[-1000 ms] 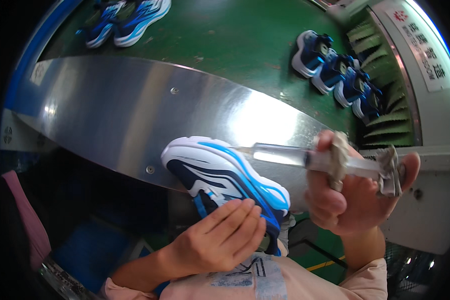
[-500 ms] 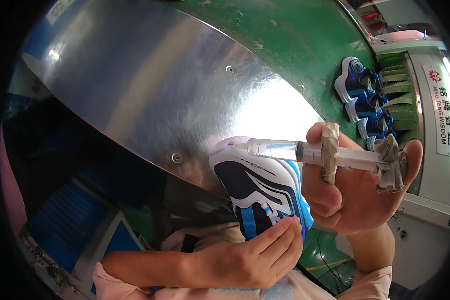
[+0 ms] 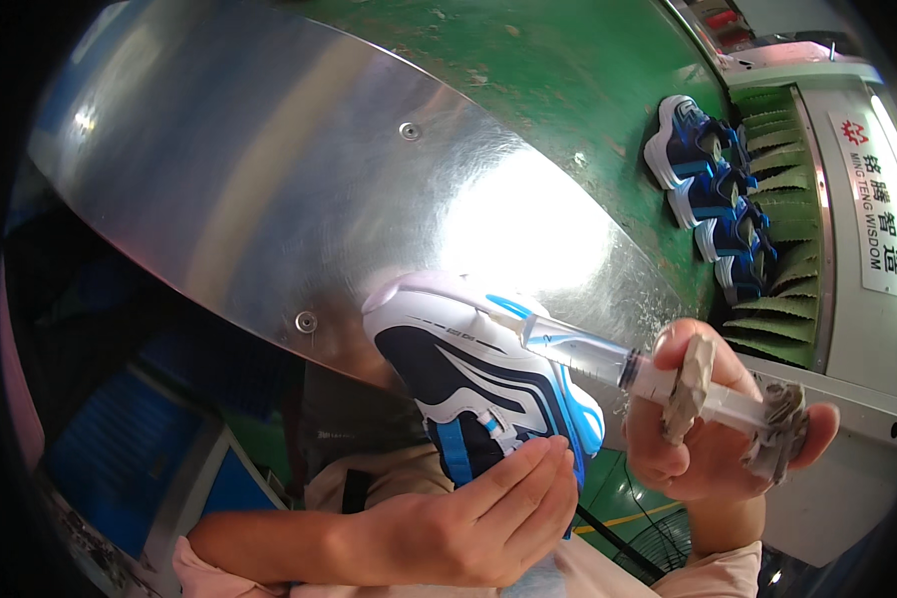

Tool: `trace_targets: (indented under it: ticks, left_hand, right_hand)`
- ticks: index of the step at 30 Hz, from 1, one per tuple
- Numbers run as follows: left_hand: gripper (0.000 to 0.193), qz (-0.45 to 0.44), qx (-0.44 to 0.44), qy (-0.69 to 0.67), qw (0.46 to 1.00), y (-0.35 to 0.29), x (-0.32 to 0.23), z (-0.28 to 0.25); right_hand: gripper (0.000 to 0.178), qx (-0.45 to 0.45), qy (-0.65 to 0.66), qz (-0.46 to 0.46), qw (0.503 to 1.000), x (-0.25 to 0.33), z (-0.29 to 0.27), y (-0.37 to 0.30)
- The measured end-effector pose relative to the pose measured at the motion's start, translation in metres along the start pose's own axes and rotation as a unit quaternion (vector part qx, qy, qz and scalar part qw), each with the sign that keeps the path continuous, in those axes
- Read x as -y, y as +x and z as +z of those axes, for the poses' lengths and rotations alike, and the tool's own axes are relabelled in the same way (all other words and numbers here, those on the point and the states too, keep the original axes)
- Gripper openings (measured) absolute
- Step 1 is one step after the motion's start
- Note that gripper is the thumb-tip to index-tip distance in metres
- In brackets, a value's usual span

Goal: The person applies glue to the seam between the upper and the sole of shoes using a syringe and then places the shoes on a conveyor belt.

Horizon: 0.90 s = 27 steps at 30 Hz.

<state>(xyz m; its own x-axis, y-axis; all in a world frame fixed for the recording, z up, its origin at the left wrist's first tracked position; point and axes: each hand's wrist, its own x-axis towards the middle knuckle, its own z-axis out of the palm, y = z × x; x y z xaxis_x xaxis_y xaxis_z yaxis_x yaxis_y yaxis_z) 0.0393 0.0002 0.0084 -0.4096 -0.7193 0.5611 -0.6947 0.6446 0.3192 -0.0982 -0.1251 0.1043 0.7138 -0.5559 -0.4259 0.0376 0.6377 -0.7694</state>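
A white, navy and light-blue sneaker (image 3: 468, 364) is gripped near its ankle opening by my left hand (image 3: 478, 518); that hand's thumb is hidden behind it. The toe overlaps the edge of a shiny metal tabletop (image 3: 269, 179). In my right hand (image 3: 703, 429) is a clear plastic syringe (image 3: 583, 354) with dark rubber on its plunger and grey-beige wrapping round its flange and plunger end. My thumb presses on the plunger end, while the fingers hook the flange. The syringe's tip meets the sneaker along the line between upper and white sole, around midfoot.
Several blue and white sneakers (image 3: 713, 189) stand in a row on the green surface (image 3: 568, 110) at the right. They lead to green hanging strips (image 3: 782, 199) at a pale machine's (image 3: 867, 329) opening. A blue panel (image 3: 110, 458) lies at lower left, and a fan (image 3: 658, 543) at lower right.
The syringe tip has moved from the toe along the sole line toward midfoot. The sneaker and my left hand have shifted slightly left in view. One more sneaker shows in the row.
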Motion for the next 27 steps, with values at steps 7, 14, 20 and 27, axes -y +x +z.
trace_targets:
  ticks: [7, 14, 20, 27]
  left_hand:
    - [0.017, -0.012, 0.020, -0.020, 1.000, 0.001, -0.002, -0.001]
    - [0.016, -0.040, 0.039, -0.012, 0.998, 0.004, -0.007, -0.004]
    - [0.015, -0.041, 0.030, 0.021, 0.998, 0.003, -0.012, -0.001]
    - [0.015, -0.054, 0.055, 0.032, 0.997, 0.013, -0.013, -0.006]
  right_hand:
    - [0.110, -0.061, -0.005, -0.020, 0.998, -0.019, -0.022, -0.037]
    - [0.109, -0.082, 0.004, -0.006, 0.997, -0.042, -0.036, -0.070]
    - [0.116, -0.074, 0.080, -0.011, 0.994, -0.052, -0.032, -0.093]
    - [0.121, -0.103, 0.109, -0.021, 0.989, -0.060, -0.032, -0.116]
